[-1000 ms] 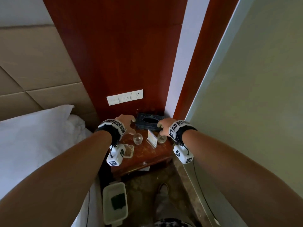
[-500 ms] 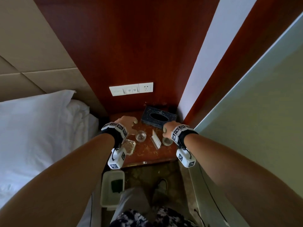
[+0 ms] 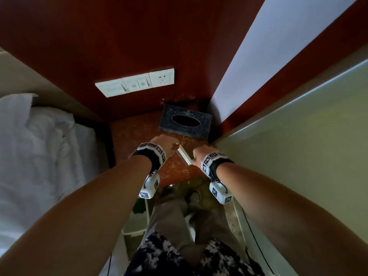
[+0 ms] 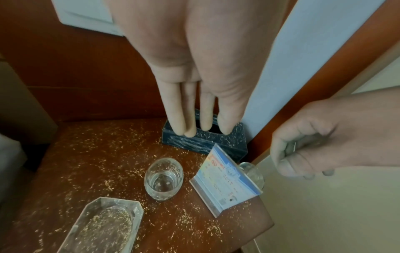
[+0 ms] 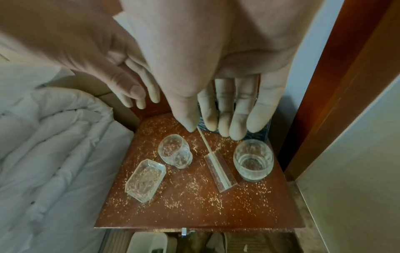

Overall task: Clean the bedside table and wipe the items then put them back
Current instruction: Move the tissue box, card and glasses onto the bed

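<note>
Two empty grips hover over the gritty counter (image 5: 194,205), left hand (image 3: 163,145) straight-fingered, right hand (image 3: 200,154) loosely curled beside the card stand (image 4: 225,181), probably to clear it first

Left hand (image 3: 163,145) and right hand (image 3: 200,155) outstretched, empty
</note>
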Tool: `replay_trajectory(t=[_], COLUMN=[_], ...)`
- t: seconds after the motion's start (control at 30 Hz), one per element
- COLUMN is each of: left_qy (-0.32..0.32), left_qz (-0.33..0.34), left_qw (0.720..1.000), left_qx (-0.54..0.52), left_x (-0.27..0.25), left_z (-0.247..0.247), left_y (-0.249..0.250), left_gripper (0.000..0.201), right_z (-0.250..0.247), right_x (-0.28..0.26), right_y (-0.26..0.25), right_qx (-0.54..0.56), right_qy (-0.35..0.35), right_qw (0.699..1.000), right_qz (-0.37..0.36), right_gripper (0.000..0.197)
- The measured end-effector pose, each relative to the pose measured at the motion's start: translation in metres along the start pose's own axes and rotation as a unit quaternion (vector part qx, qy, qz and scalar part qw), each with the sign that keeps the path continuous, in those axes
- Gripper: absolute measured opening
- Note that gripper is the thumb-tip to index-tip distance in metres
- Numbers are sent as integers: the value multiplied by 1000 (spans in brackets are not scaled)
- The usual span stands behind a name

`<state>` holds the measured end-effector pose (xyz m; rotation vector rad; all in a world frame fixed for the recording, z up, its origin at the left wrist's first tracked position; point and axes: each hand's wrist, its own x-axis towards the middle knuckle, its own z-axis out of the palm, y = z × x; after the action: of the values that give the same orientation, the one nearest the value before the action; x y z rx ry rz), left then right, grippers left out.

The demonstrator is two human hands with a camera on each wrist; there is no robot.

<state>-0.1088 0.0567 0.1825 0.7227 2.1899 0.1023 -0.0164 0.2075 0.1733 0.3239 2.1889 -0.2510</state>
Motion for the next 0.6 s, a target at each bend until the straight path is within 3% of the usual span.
replay_trajectory(t=[0.3,0.6], left_qy=[-57,-26], left_qz=[62,70], left_qw=[996,997], left_qx=[35,36], left_x=[69,99], left_z=[36,47], left_y=[-9,-5], left_gripper=[44,21], right_z=[44,52], right_x=[53,71], right_y=[3,3], right_qx=[-37,-45], right_qy=[-33,-29], right_qw=[999,999], right_qz=[-2,2], right_gripper=[39,27])
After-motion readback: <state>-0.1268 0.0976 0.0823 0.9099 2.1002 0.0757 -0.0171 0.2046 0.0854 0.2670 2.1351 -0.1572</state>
